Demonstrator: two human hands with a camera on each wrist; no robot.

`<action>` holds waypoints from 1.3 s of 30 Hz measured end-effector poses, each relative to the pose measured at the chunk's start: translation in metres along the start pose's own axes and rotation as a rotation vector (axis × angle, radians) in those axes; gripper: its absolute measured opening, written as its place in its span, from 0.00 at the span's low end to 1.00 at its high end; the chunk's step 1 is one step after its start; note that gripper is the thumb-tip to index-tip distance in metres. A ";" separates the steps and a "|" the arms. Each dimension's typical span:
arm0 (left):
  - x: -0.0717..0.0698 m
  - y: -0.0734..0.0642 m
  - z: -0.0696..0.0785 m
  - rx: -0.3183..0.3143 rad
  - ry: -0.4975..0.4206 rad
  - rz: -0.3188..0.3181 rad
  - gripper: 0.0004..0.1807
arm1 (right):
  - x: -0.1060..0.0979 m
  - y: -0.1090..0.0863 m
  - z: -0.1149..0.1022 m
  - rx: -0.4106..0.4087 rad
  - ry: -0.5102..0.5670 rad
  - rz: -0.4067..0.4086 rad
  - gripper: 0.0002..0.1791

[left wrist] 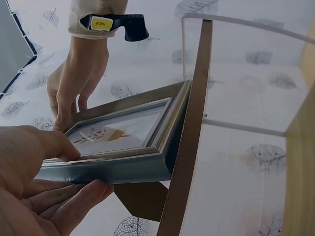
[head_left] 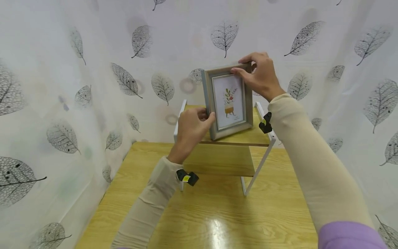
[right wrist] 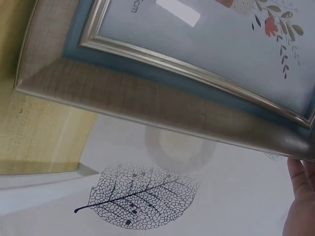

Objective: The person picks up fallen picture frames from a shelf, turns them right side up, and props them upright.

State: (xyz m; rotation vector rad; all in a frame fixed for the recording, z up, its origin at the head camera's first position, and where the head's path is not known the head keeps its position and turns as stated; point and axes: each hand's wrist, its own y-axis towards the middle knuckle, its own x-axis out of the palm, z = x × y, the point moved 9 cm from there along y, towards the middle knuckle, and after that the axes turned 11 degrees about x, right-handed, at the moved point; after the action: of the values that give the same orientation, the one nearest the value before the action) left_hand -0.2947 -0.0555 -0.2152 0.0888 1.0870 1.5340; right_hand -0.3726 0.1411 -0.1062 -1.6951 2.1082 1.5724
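A picture frame [head_left: 229,100] with a potted-plant print stands upright, slightly turned, on the top board of a small two-tier shelf [head_left: 227,141]. My left hand [head_left: 192,129] grips its lower left side, thumb on the front. At the upper right corner, my right hand [head_left: 261,74] pinches the frame between the thumb on the front and fingers over the top. The left wrist view shows the frame's lower edge [left wrist: 113,169] close to the board's brown edge [left wrist: 192,113]. In the right wrist view, part of the right hand [right wrist: 301,196] shows at the frame's corner.
The shelf has white metal legs [head_left: 259,169] and a lower board [head_left: 217,160]. It stands on a wood-grain table [head_left: 205,214]. Behind and to the sides hangs a white leaf-print curtain [head_left: 174,38]. Both wrists carry small black cameras [head_left: 188,177].
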 end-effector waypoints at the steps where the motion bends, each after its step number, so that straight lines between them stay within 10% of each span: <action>1: 0.000 0.000 -0.001 -0.001 0.000 0.000 0.11 | -0.001 0.000 0.001 0.004 -0.001 0.000 0.20; 39: 0.003 0.009 -0.013 -0.049 -0.074 -0.070 0.15 | -0.028 -0.024 -0.004 0.040 -0.085 0.132 0.22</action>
State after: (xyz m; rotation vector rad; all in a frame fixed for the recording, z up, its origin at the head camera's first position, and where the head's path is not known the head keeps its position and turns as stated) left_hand -0.3101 -0.0595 -0.2174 0.0723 0.9842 1.4822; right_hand -0.3413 0.1608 -0.1050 -1.4775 2.2346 1.5918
